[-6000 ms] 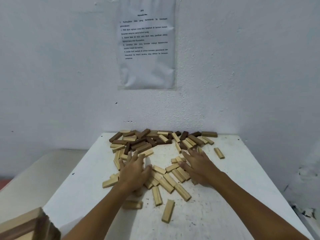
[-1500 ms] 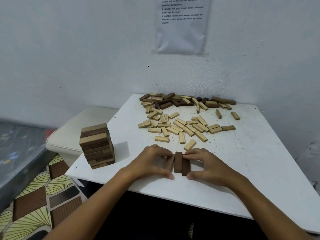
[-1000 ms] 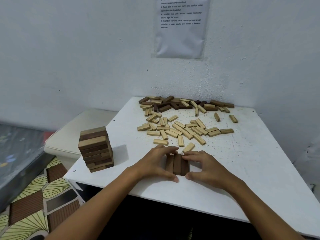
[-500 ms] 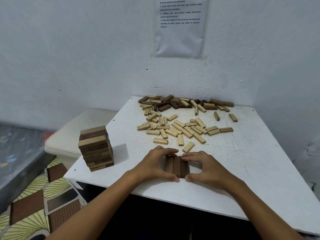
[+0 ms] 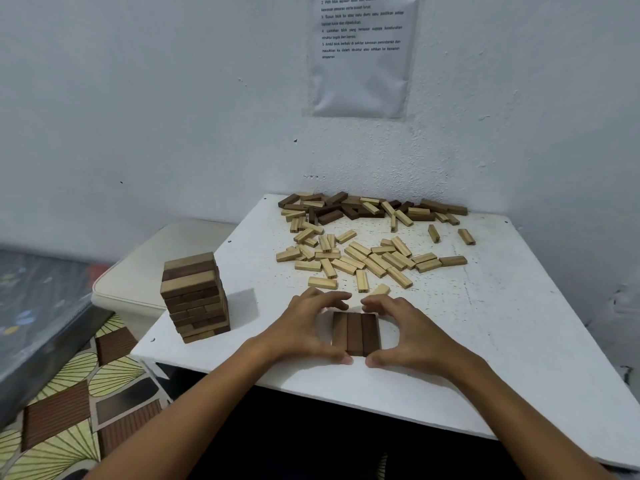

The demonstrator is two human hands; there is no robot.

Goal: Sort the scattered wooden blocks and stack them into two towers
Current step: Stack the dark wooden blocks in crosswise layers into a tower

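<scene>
three dark blocks (image 5: 355, 333) — between left hand (image 5: 300, 329), right hand (image 5: 414, 332)

We count three dark blocks (image 5: 355, 333) flat, side by side; a stacked tower (image 5: 195, 296) left; loose blocks (image 5: 360, 237) scattered behind.
</scene>
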